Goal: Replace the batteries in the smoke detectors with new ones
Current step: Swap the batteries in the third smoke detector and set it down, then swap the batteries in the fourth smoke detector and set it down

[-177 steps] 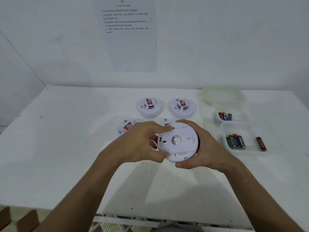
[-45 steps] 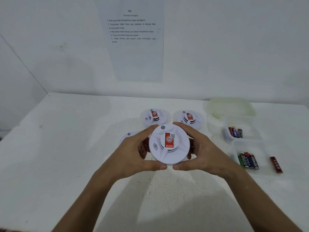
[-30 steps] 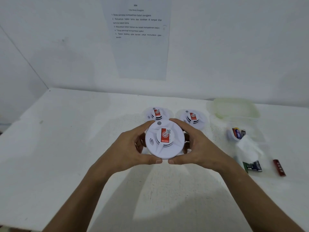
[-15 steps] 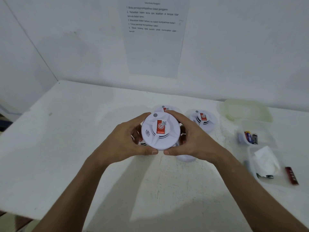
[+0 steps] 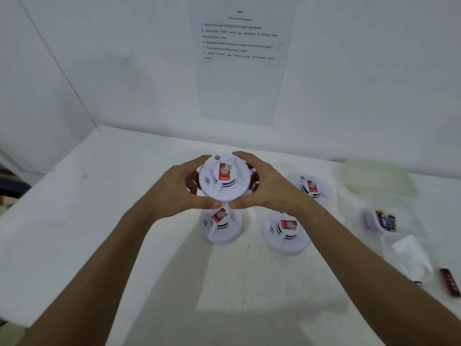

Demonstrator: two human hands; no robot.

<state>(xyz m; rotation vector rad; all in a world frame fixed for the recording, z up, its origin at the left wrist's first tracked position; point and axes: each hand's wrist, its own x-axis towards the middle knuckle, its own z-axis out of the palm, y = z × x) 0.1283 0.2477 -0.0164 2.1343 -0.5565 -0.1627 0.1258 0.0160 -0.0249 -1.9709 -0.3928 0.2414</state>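
A round white smoke detector with a red label is held face up above the table. My left hand grips its left rim and my right hand grips its right rim, thumbs meeting at the near edge. Three more white detectors sit on the white table: one directly under the held one, one to its right, one farther back right. Batteries lie in a small clear tray at the right.
A pale green lid lies at the back right. Nearer, a second clear tray holds a white tissue. A red battery lies loose at the far right. An instruction sheet hangs on the wall.
Both hands have carried the detector up and away from me, toward the back of the table. It was bottom up 5.9 s ago and is face up now. The view has shifted leftward.
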